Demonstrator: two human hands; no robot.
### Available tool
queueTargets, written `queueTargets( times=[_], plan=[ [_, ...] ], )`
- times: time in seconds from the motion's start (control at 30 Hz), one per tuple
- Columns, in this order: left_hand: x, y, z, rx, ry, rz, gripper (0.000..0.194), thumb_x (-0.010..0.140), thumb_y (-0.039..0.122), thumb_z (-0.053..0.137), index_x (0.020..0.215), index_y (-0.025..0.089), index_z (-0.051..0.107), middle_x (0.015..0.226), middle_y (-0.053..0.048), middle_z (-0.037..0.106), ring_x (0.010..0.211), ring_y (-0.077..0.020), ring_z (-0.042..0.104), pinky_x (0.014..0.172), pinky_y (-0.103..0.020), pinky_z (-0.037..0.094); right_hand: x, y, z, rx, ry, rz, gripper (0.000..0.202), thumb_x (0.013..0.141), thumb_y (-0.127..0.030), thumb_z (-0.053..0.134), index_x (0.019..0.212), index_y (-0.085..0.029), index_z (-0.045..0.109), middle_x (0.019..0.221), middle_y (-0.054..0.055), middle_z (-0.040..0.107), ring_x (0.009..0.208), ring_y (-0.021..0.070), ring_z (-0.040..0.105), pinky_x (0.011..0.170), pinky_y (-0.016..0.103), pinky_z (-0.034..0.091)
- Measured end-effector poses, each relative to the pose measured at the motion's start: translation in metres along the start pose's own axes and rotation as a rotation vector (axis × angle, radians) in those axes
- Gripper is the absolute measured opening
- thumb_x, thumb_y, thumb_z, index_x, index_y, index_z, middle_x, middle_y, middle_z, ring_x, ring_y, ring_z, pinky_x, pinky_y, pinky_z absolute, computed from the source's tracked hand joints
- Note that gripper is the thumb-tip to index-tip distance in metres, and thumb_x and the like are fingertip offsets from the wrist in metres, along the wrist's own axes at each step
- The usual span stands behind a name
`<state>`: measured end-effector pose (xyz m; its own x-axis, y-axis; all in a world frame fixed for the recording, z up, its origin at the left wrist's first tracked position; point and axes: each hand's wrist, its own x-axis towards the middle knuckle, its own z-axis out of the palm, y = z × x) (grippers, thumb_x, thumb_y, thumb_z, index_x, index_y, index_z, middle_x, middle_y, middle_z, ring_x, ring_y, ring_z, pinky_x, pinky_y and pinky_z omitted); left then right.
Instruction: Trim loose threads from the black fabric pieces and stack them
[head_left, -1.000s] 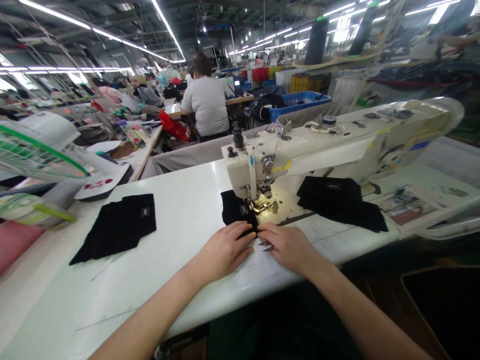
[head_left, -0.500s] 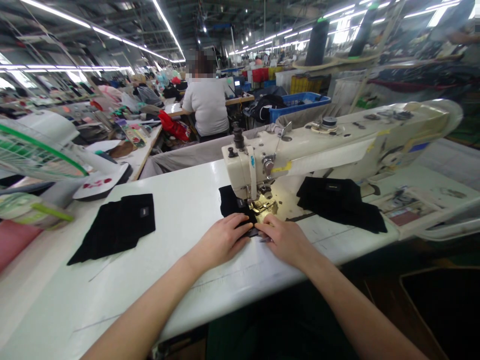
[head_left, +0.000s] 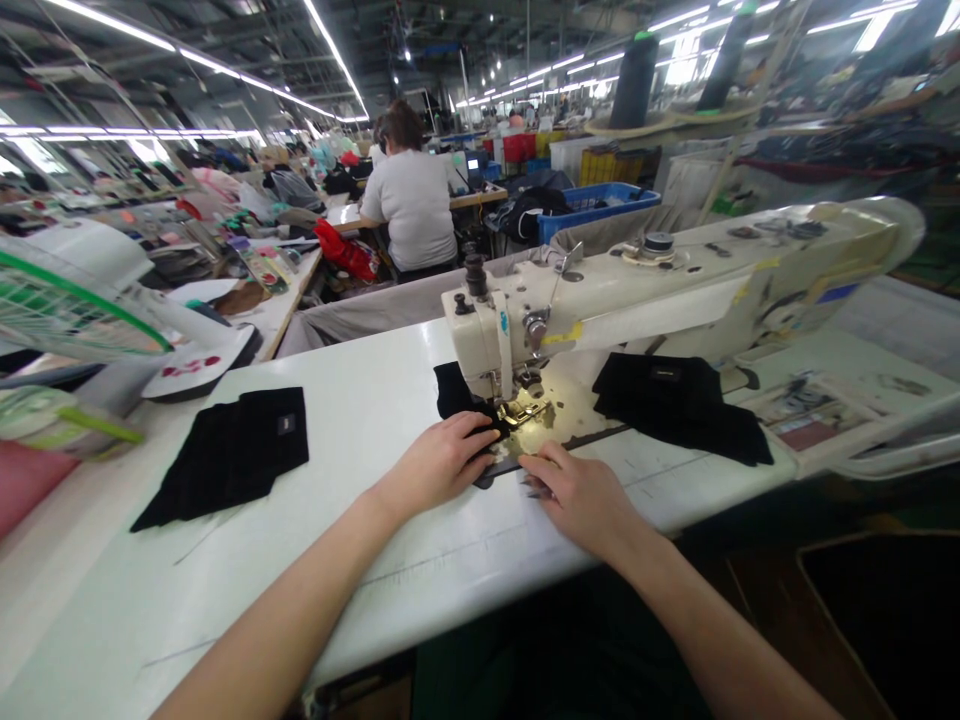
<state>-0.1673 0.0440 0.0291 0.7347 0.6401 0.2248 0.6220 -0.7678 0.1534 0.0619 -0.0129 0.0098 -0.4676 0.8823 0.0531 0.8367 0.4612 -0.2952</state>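
Note:
A cream sewing machine [head_left: 585, 300] stands on the white table [head_left: 360, 400], its needle area lit yellow. A small black cloth piece [head_left: 453, 392] lies under and left of the presser foot. My left hand [head_left: 442, 462] rests on that cloth, fingers bent over its near edge. Just right of it, my right hand [head_left: 574, 490] is closed around a small dark metal tool, mostly hidden by the fingers, near the metal plate. Black pieces with a label [head_left: 240, 450] lie on the left. More black pieces [head_left: 675, 405] lie right of the needle, beneath the machine arm.
A fan [head_left: 82, 300] with a green rim stands at the left edge, near a green and white roll [head_left: 56, 420]. Ahead, a person in a grey-white top [head_left: 412, 210] sits with their back turned. A blue basket [head_left: 600, 208] is beyond the machine.
My right hand has moved slightly right and down, away from the cloth. My left hand has shifted a little up and left with the black cloth, and the gap between the hands is wider.

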Motion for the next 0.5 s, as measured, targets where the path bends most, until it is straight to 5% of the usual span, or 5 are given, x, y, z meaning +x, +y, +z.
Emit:
queueTargets(
  times=[0.5],
  plan=[
    [0.011, -0.015, -0.003, -0.010, -0.017, -0.030, 0.032, 0.096, 0.028, 0.047, 0.121, 0.018, 0.064, 0.123, -0.013, 0.061, 0.112, -0.0238, 0.060, 0.096, -0.041, 0.052, 0.000, 0.000, 0.001, 0.024, 0.031, 0.006, 0.035, 0.088, -0.017, 0.055, 0.122, -0.023, 0.061, 0.114, 0.006, 0.064, 0.085, 0.0181, 0.066, 0.070, 0.026, 0.046]
  ],
)
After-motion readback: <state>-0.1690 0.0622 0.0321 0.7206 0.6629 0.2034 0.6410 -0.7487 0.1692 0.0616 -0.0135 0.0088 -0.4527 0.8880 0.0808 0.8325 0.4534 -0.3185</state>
